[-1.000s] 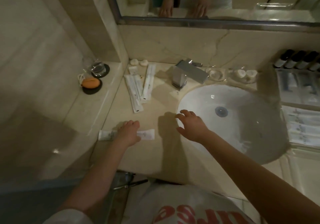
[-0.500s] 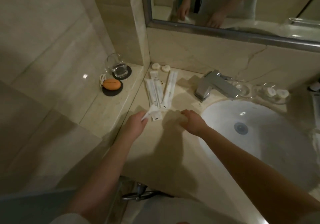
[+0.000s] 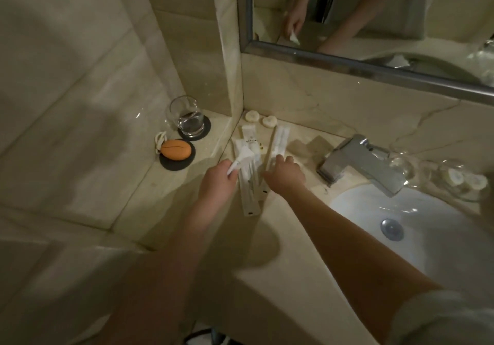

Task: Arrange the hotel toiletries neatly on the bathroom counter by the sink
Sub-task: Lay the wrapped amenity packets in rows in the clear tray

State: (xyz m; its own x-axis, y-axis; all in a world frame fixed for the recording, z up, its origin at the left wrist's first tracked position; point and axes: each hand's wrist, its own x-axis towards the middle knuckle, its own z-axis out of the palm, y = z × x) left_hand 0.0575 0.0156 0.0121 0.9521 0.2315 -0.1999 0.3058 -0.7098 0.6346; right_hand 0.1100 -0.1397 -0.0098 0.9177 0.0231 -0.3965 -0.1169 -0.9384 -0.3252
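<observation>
Step in hand: slotting the small white tube [image 3: 242, 160] into the toiletry lineup at the back-left corner of the bench [image 3: 280, 227].

- Left hand [image 3: 217, 184]: fingers [image 3: 232, 171] clamped on the tube's near end. The tube is held over the packet row [image 3: 250, 197], pointing roughly 1 o'clock, not laid down yet.
- Right hand [image 3: 287, 176]: fingers [image 3: 280, 160] reach out, tips on the near end of the outer long packet [image 3: 279, 141], at 3 o'clock of the row. No wrap visible; looks like steadying or nudging.
- Round soaps [image 3: 252, 116] at 12 o'clock of the row, by the wall.
- Tap [image 3: 361, 163] at 3 o'clock of the hands, sink [image 3: 427, 227] at 4 o'clock.
- Glass [image 3: 187, 117] and orange object [image 3: 176, 149] sit on dark coasters on the side ledge at 10 o'clock, well apart from the work.

My read: the lineup is mostly set, but the outer packet looks slightly off parallel. Next, the right hand should square it to the row while the left finds bare bench for the tube, parallel to the packets. Risk: setting it on top could shift the row.
</observation>
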